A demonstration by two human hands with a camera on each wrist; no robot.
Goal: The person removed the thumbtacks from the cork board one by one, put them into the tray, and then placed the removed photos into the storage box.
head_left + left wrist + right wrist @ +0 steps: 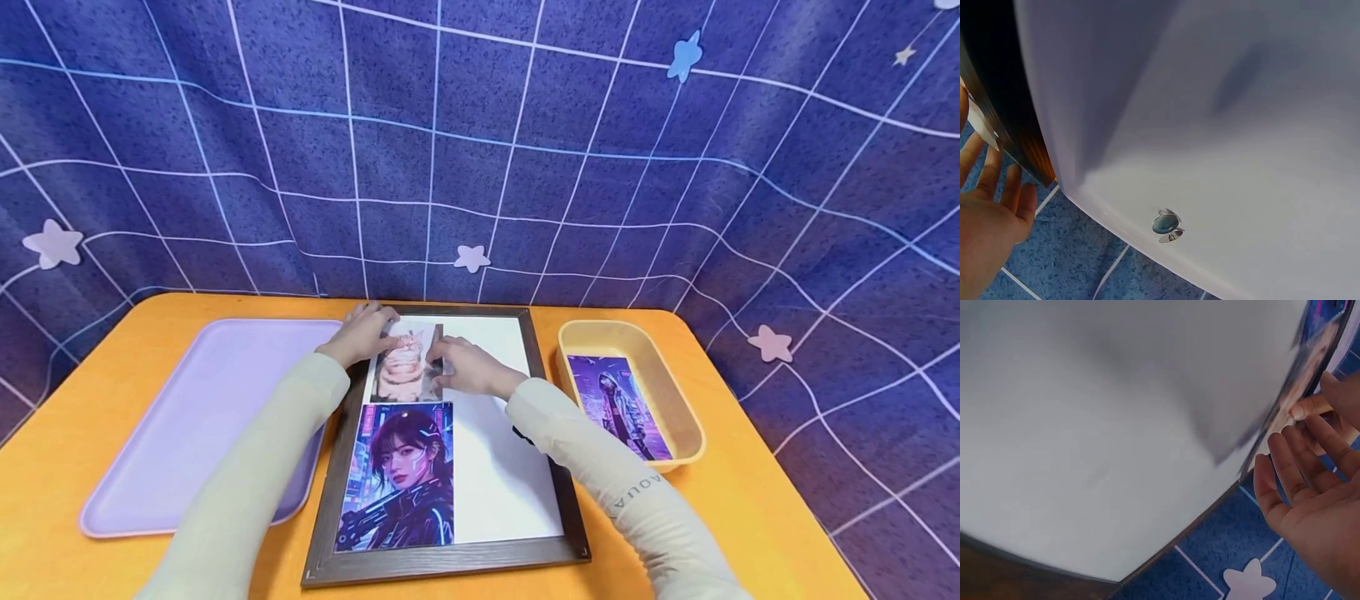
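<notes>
A picture card of a cat (pixel 403 367) lies in the upper left of a dark-framed white board (pixel 504 467). My left hand (pixel 362 333) pinches the card's upper left corner, thumb on its face; in the left wrist view its fingers (pixel 1010 187) curve beside the frame's edge. My right hand (pixel 474 368) reaches over the board, fingertips at the card's right edge; the right wrist view shows these fingers (pixel 1297 465) spread and gently bent. Directly below the cat card is a neon picture card of a dark-haired figure (pixel 401 479).
To the left lies a lilac tray (pixel 217 400) with a small shiny oval (pixel 1165 223). On the right, a yellow bin (pixel 675 392) holds another neon picture card (pixel 618 404). A blue gridded curtain (pixel 480 150) with stars hangs behind the orange table (pixel 720 500).
</notes>
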